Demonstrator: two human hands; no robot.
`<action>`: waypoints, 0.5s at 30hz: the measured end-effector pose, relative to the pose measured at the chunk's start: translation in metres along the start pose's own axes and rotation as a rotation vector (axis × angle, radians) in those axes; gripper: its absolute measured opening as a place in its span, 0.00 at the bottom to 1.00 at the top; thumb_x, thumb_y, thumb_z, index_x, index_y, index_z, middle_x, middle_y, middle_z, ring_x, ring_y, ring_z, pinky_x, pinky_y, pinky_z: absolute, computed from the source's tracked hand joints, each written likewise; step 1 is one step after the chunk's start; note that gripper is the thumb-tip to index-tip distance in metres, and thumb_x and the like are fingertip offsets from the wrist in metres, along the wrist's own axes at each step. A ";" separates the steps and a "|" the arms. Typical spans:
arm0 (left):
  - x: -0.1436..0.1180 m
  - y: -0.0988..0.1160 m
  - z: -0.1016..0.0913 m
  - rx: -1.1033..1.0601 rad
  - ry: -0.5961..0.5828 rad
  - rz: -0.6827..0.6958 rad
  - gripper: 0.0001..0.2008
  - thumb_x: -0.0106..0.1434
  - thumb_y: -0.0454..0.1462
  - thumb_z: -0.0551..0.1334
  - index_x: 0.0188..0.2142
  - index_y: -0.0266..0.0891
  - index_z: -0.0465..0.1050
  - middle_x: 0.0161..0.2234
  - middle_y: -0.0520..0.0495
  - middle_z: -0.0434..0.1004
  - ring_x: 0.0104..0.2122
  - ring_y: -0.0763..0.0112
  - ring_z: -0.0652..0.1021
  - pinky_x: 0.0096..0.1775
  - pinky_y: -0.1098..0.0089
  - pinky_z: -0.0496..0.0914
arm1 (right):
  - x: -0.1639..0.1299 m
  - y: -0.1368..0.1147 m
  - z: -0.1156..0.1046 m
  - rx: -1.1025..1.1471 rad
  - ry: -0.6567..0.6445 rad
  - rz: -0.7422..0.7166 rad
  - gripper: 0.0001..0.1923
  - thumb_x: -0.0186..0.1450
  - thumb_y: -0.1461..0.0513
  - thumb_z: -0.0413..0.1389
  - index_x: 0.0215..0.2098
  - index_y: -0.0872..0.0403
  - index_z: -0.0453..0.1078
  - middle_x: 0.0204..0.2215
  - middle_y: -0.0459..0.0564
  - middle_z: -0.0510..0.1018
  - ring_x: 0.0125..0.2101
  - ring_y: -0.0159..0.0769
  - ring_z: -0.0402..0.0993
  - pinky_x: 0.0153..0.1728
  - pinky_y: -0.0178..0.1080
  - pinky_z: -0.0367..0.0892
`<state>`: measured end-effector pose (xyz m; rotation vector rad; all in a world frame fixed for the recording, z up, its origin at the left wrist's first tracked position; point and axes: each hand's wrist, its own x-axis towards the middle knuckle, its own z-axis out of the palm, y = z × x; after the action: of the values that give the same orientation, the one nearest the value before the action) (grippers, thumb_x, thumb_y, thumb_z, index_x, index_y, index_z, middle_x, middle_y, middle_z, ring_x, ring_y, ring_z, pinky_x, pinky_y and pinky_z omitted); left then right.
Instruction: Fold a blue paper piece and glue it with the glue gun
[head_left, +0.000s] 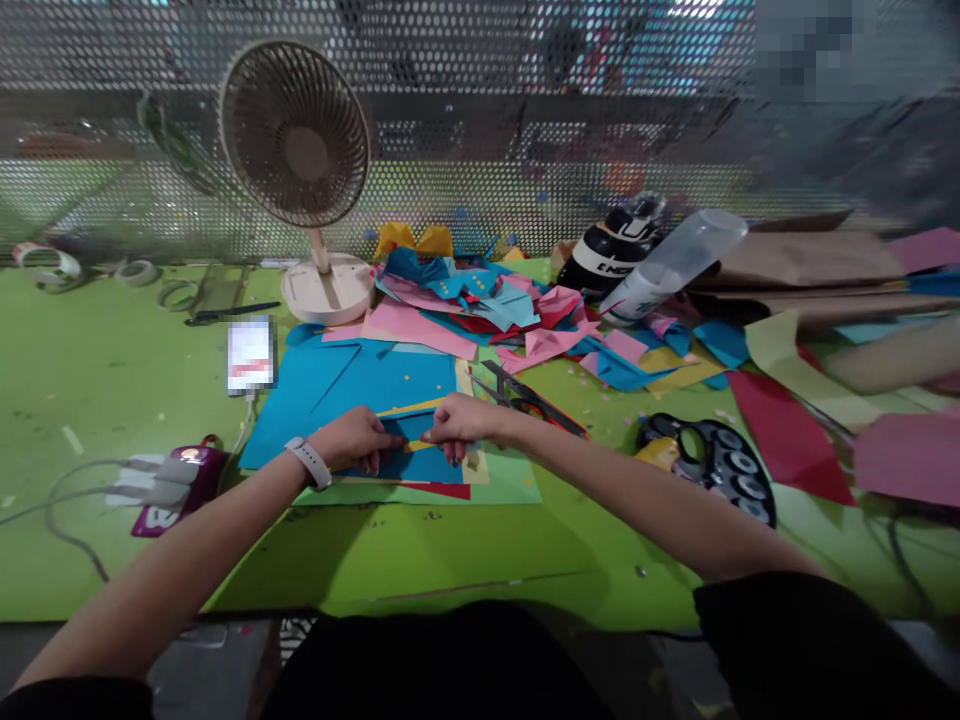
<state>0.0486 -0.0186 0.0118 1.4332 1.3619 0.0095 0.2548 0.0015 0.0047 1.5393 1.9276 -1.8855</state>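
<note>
A green table (pixel 112 380) carries everything. At the far left lie tape rolls (pixel 52 262), with a white fan (pixel 300 170) standing to their right. Near the left edge sits a purple power block (pixel 176 480) with white cables, and a phone (pixel 250 355) lies beyond it. Blue paper sheets (pixel 345 385) cover the middle, scissors (pixel 525 398) just to their right. A heap of coloured paper scraps (pixel 480 300) fills the far centre. A paint palette (pixel 720 460) rests right of centre, a red sheet (pixel 787 430) beside it.

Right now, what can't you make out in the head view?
- Blue paper: the fold line is covered by the left hand and right hand.
- Phone: screen blurred out.
- Scissors: handles partly behind the right wrist.
- Top right corner: pixelated patch.
- Cardboard: cut by the right edge.
</note>
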 end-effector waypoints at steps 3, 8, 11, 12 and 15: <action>0.003 -0.005 0.001 -0.017 -0.009 0.032 0.26 0.48 0.57 0.65 0.14 0.37 0.68 0.11 0.50 0.70 0.12 0.75 0.68 0.18 0.73 0.60 | 0.000 0.007 -0.003 -0.008 0.001 -0.004 0.24 0.53 0.47 0.64 0.16 0.59 0.66 0.13 0.49 0.76 0.13 0.27 0.70 0.13 0.28 0.51; 0.006 -0.010 0.003 -0.019 -0.026 0.071 0.26 0.52 0.56 0.63 0.14 0.37 0.66 0.11 0.49 0.70 0.12 0.75 0.69 0.18 0.73 0.62 | 0.000 0.011 -0.004 0.000 0.003 -0.004 0.24 0.51 0.46 0.64 0.17 0.59 0.68 0.13 0.48 0.75 0.13 0.26 0.70 0.13 0.27 0.54; -0.003 -0.008 -0.001 -0.036 -0.044 0.098 0.23 0.56 0.53 0.61 0.17 0.37 0.66 0.13 0.49 0.72 0.13 0.74 0.71 0.19 0.73 0.65 | 0.001 0.013 -0.002 0.023 0.016 0.002 0.23 0.52 0.48 0.65 0.18 0.58 0.67 0.13 0.47 0.75 0.13 0.26 0.70 0.13 0.26 0.55; -0.008 -0.006 -0.004 -0.028 -0.020 0.126 0.22 0.57 0.53 0.60 0.19 0.37 0.66 0.14 0.49 0.73 0.14 0.73 0.72 0.20 0.73 0.66 | 0.001 0.013 -0.002 0.034 0.018 0.007 0.22 0.53 0.49 0.64 0.18 0.58 0.67 0.13 0.46 0.76 0.13 0.26 0.70 0.13 0.26 0.56; -0.022 -0.006 -0.013 0.101 0.256 0.340 0.20 0.63 0.51 0.55 0.27 0.37 0.71 0.21 0.47 0.78 0.21 0.69 0.78 0.27 0.70 0.71 | 0.003 0.016 -0.002 0.056 0.021 0.025 0.20 0.55 0.52 0.64 0.18 0.58 0.67 0.13 0.46 0.76 0.13 0.26 0.70 0.14 0.26 0.59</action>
<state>0.0286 -0.0272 0.0269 1.7822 1.3201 0.3607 0.2646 0.0013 -0.0086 1.5974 1.8703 -1.9364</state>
